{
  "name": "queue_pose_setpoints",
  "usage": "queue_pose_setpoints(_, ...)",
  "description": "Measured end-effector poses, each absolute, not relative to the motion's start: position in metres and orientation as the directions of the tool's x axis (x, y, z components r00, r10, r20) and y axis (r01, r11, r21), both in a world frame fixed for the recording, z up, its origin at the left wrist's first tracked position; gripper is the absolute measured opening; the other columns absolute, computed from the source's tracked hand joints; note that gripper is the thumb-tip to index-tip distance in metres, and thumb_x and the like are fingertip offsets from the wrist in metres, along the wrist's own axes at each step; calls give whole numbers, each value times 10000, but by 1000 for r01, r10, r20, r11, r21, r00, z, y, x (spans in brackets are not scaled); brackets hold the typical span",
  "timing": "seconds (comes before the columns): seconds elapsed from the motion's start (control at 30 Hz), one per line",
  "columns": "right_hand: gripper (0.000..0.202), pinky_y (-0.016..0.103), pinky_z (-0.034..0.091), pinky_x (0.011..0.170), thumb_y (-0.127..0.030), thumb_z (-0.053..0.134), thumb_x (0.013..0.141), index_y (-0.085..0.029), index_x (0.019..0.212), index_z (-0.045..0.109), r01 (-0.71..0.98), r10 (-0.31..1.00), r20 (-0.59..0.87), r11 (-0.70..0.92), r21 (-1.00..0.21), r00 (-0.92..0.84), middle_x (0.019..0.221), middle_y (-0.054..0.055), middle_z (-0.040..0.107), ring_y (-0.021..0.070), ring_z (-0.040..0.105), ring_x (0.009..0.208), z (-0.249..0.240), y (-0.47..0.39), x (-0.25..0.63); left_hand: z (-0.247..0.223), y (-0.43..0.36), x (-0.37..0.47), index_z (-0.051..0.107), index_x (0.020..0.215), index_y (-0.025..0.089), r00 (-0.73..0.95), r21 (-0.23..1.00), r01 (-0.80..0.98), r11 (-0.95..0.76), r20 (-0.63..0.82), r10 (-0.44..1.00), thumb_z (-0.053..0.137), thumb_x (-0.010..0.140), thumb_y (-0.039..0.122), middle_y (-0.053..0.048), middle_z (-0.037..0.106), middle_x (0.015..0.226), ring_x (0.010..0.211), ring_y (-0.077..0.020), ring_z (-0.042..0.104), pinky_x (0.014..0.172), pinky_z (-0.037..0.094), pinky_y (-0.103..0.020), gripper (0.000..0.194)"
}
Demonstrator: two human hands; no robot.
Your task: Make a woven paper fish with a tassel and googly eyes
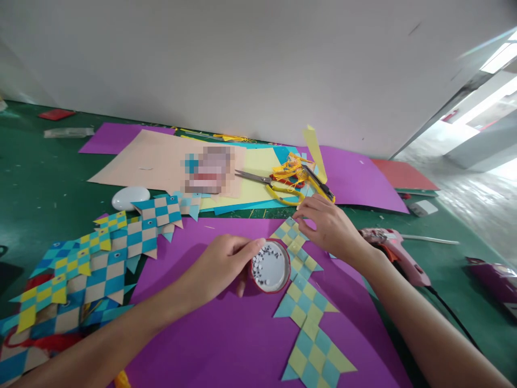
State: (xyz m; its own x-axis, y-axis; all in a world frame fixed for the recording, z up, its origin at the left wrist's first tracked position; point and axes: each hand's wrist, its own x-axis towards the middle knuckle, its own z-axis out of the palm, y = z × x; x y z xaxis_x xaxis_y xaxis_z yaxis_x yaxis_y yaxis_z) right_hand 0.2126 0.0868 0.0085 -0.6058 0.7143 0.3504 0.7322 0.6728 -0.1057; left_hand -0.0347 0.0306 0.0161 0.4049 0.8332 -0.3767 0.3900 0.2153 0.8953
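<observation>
My left hand (pixel 220 267) grips a shallow round lid (pixel 278 272) with a red rim, thumb on top and fingers beneath. Small white-and-black googly eyes (pixel 264 256) lie loose inside it, mostly along its left side. Thumb and fingertips of my right hand (pixel 325 226) are pinched together at the top end of a woven paper fish (pixel 297 237) in green-yellow and light blue; anything between them is too small to make out. A dark eye spot shows beside the fingertips. More woven fish, such as a larger one (pixel 319 350), run down toward me on the purple sheet (pixel 202 339).
Finished-looking woven fish (pixel 107 269) pile up at left beside a white oval object (pixel 130 198). Yellow-handled scissors (pixel 262 179), yellow strings (pixel 293 170) and coloured sheets lie along the wall (pixel 258 64). A pink glue gun (pixel 398 253) with a cord rests at right.
</observation>
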Motion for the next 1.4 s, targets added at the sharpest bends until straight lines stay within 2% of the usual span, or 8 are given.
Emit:
queue_pose_setpoints(0.57, 184, 378, 478, 791, -103, 514, 849, -157, 821, 688, 711, 697, 304, 698, -79, -650, 860, 77, 623, 225, 542, 864, 2, 86, 210, 16, 30, -34, 515, 583, 164, 411, 901, 381, 206, -365, 836, 433, 910, 539, 4, 541, 421, 353, -84, 489, 363, 311, -182, 504)
queue_pose_setpoints(0.83, 189, 372, 483, 780, -124, 481, 887, -158, 852, 664, 726, 698, 394, 680, -103, -598, 850, 74, 612, 213, 553, 847, 8, 83, 210, 18, 30, -34, 522, 585, 168, 400, 890, 404, 214, -382, 833, 436, 900, 543, 3, 541, 406, 347, -88, 477, 363, 311, -186, 498)
queue_pose_setpoints(1.03, 200, 388, 488, 779, -112, 500, 861, -169, 837, 690, 711, 690, 338, 699, -78, -640, 859, 80, 617, 223, 553, 870, 5, 83, 210, 17, 31, -34, 511, 576, 169, 399, 896, 394, 207, -369, 840, 430, 901, 547, 3, 535, 406, 345, -88, 483, 356, 307, -184, 505)
queue_pose_setpoints(1.1, 211, 388, 491, 775, -120, 486, 873, -172, 855, 689, 718, 697, 380, 687, -112, -608, 861, 81, 624, 219, 560, 866, 8, 81, 209, 16, 31, -34, 521, 586, 168, 396, 893, 395, 214, -376, 838, 433, 897, 547, 4, 538, 410, 351, -92, 494, 355, 308, -184, 498)
queue_pose_setpoints(1.23, 190, 372, 492, 777, -116, 493, 874, -192, 909, 663, 669, 696, 485, 694, -266, -529, 852, 61, 635, 197, 574, 848, 21, 68, 202, 16, 31, -32, 527, 598, 170, 384, 884, 402, 240, -400, 832, 428, 892, 543, 18, 523, 404, 343, -94, 493, 355, 311, -184, 485)
queue_pose_setpoints(1.4, 131, 355, 486, 758, -123, 526, 873, -191, 925, 624, 506, 649, 465, 760, -407, -602, 840, 43, 649, 175, 564, 824, 32, 44, 184, 17, 32, -31, 530, 607, 171, 376, 878, 411, 244, -407, 833, 418, 891, 539, 22, 523, 416, 356, -98, 502, 368, 323, -185, 478)
